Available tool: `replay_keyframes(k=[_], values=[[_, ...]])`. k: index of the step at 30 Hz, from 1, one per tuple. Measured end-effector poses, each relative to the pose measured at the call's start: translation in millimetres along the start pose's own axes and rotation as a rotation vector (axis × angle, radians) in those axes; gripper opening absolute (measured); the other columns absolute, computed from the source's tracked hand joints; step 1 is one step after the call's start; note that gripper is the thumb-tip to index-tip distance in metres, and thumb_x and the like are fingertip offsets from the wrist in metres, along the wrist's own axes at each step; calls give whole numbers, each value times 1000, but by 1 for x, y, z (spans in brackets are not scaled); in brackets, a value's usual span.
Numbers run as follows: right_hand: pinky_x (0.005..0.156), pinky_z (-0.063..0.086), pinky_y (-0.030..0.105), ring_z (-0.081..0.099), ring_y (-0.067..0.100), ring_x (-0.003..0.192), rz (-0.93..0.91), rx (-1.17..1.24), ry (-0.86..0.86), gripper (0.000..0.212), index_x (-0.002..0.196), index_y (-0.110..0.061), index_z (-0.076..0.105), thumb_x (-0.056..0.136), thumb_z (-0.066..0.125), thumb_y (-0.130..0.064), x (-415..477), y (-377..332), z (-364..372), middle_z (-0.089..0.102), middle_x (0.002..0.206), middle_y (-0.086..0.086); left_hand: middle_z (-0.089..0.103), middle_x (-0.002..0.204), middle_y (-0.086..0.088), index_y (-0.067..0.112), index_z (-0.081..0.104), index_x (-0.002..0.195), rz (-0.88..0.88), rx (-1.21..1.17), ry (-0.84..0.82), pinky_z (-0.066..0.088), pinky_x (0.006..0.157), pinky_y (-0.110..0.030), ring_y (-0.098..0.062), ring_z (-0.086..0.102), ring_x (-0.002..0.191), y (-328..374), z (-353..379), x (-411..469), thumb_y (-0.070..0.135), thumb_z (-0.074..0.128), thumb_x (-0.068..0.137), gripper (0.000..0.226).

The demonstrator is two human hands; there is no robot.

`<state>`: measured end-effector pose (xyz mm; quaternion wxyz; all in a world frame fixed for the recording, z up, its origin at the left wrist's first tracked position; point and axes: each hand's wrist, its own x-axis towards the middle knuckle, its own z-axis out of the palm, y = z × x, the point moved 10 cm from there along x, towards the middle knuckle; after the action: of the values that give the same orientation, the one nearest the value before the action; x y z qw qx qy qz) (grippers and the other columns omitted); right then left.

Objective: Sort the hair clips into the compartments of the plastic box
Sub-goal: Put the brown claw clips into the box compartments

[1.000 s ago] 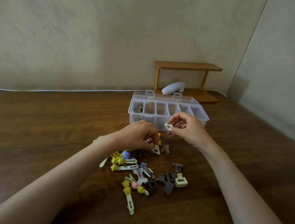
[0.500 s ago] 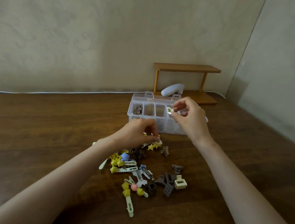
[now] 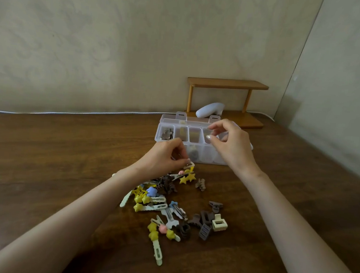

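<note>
Left hand (image 3: pixel 164 159) is down at the far end of the hair clips (image 3: pixel 168 205) heaped in the middle of the table (image 3: pixel 64 159), fingers curled and pinching a cream clip (image 3: pixel 190 165). Light, stiff, slick little plastic things by the look of them, best nipped across the body rather than by a prong! Right hand (image 3: pixel 232 147) hangs over the middle compartments of the plastic box (image 3: pixel 205 156) near the table's far edge, wrist raised, thumb and forefinger curved and parted, no clip showing between them.

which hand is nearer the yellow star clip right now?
Left. The left hand, pinching a cream clip, sits just behind the yellow star clip; the right hand hovers farther back over the plastic box.
</note>
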<state>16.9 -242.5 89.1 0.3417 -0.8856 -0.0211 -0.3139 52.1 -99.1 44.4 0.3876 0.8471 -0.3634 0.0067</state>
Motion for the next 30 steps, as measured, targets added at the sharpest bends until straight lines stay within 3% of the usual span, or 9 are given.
replay_keyframes(k=[4,8,12,17,23,26,30], values=[[69,51,23,56,5,74,73,110,-161,10,97,-14,65,88,62,-11,-19,8,12,62,84,-4,65,94,-4,14,55,88,-10,3,4,52,74,-22,-10,61,82,-1,0,-1,16,62,86,8],[67,40,17,55,7,82,112,23,-499,6,92,-18,66,86,65,-19,-36,13,42,61,88,-8,67,97,-6,17,53,84,-38,-20,-13,55,80,-30,-16,64,88,-3,2,-2,14,62,86,9],[73,43,21,55,6,89,173,-1,-705,20,95,-24,65,78,73,-30,-47,20,59,59,91,-10,67,98,-6,18,53,84,-100,-72,-34,55,81,-32,-17,64,90,-9,5,-2,15,61,87,9],[72,43,24,56,7,88,195,-30,-752,29,96,-29,63,72,77,-36,-52,28,65,59,92,-7,67,97,-9,14,56,86,-133,-147,11,55,84,-36,-21,64,92,-15,0,1,15,61,86,5],[68,39,19,53,5,84,186,-8,-789,20,95,-28,64,78,73,-33,-56,24,70,58,93,-7,67,93,-5,5,59,89,-97,-75,242,52,70,-20,-13,62,82,-8,-29,25,14,63,85,11],[68,38,19,52,4,83,182,3,-772,16,93,-27,64,80,72,-30,-55,23,69,57,91,-9,64,90,-3,9,56,84,-64,11,362,45,64,-17,-11,58,78,2,-45,46,14,63,85,8],[72,41,22,54,5,85,162,3,-766,13,91,-26,66,80,71,-31,-54,23,71,59,93,-8,63,94,-5,12,58,81,-72,205,373,45,68,-30,-19,58,86,2,-43,77,18,62,84,8]])
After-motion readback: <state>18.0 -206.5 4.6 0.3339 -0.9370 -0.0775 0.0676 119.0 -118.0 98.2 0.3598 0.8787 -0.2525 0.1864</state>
